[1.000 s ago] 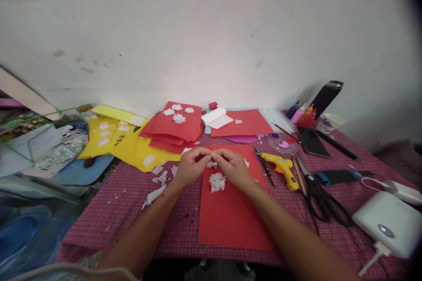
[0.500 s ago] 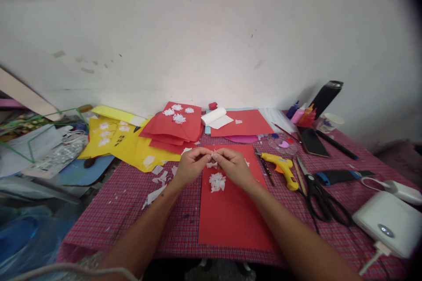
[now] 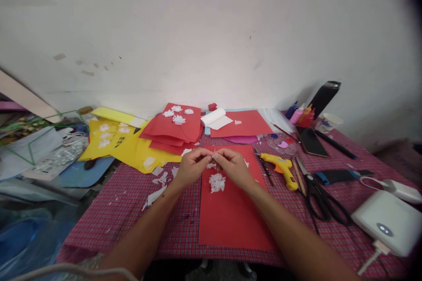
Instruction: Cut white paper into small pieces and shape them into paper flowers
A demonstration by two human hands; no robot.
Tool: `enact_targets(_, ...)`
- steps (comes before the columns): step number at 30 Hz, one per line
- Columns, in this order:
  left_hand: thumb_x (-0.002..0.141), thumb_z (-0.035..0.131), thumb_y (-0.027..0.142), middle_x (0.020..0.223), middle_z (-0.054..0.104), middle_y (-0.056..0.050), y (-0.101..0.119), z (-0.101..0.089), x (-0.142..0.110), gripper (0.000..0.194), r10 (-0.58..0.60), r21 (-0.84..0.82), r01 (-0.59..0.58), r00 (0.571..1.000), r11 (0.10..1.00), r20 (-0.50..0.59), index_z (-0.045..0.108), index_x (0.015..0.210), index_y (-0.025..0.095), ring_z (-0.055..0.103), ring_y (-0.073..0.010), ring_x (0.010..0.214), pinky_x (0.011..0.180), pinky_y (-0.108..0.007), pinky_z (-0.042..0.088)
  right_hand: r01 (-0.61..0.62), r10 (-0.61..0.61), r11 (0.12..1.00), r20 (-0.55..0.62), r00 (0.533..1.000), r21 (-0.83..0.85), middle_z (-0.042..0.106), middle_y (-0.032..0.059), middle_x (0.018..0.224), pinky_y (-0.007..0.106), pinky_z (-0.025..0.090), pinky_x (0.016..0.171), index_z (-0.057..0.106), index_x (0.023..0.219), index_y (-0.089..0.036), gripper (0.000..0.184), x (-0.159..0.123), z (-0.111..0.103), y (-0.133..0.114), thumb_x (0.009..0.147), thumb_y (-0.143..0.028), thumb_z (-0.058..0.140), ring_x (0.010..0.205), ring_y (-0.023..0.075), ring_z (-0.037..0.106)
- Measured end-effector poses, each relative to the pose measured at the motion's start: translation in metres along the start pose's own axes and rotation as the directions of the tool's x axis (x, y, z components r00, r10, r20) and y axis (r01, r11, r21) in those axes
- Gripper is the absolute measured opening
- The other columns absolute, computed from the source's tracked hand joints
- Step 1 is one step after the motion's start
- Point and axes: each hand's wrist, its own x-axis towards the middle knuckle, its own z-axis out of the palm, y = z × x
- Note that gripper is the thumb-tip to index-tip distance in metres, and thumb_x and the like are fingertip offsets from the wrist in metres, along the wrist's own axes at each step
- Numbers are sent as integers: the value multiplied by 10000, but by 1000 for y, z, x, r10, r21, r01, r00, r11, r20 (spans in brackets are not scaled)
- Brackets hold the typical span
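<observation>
My left hand [image 3: 194, 164] and my right hand [image 3: 233, 167] meet fingertip to fingertip above a red sheet [image 3: 231, 221]. Both are closed in a pinch on a small scrap of white paper, which the fingers mostly hide. Just below them, a crumpled white paper flower [image 3: 217, 182] lies on the red sheet. Other white bits on that sheet are partly covered by my hands. Torn white paper scraps [image 3: 154, 197] are scattered on the tablecloth beside my left forearm.
A yellow glue gun [image 3: 280, 167], black scissors [image 3: 325, 202] and a white power bank [image 3: 389, 224] lie to the right. Behind are a roll of white paper [image 3: 213, 117] and red sheets with white flowers [image 3: 179, 120]. Yellow sheets [image 3: 132, 149] lie at left, paint bottles [image 3: 298, 115] back right.
The view has shifted very slightly. My hands keep the same place and pinch, with only a small movement of the fingers.
</observation>
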Motion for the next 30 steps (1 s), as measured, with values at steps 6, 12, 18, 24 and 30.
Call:
enact_targets(6, 890, 585, 242, 849, 697, -38, 5, 1, -1, 130, 98, 106, -96, 995, 990, -12, 699, 880, 179, 635, -149, 804, 793, -274, 493, -22, 19, 995, 31, 999, 96, 614, -8, 642, 226, 412, 530, 641, 747, -172, 274, 2, -4, 3, 892, -402, 603, 553, 111, 529)
enact_targets(12, 891, 585, 244, 851, 701, -30, 7, 1, -1, 130, 101, 103, -99, 995, 990, -15, 702, 883, 190, 638, -146, 800, 783, -270, 494, -44, 37, 988, 52, 998, 147, 620, -6, 640, 220, 404, 502, 652, 744, -172, 253, 3, -4, 4, 887, -376, 612, 534, 105, 525)
enact_targets(18, 896, 579, 242, 850, 695, -34, 7, 1, -1, 134, 112, 96, -111, 994, 989, -8, 699, 881, 185, 635, -147, 808, 797, -273, 489, -86, 73, 972, 65, 995, 217, 664, 24, 698, 234, 412, 497, 691, 741, -165, 226, 5, -7, 6, 851, -357, 643, 537, 114, 540)
enact_targets(24, 901, 574, 241, 821, 680, -31, 8, 1, -1, 138, 109, 51, -110, 994, 993, 17, 693, 872, 179, 625, -140, 783, 771, -264, 484, -182, 160, 935, 95, 983, 305, 695, 45, 725, 234, 411, 513, 731, 729, -160, 178, 6, -9, 6, 794, -321, 694, 541, 109, 533)
enact_targets(30, 884, 593, 243, 792, 674, -28, 7, 2, -1, 117, 30, -94, -24, 998, 995, 63, 681, 875, 166, 623, -141, 757, 746, -266, 490, -261, 230, 902, 128, 965, 344, 675, 31, 691, 225, 398, 497, 701, 723, -164, 170, 5, -10, 4, 760, -329, 720, 533, 107, 536)
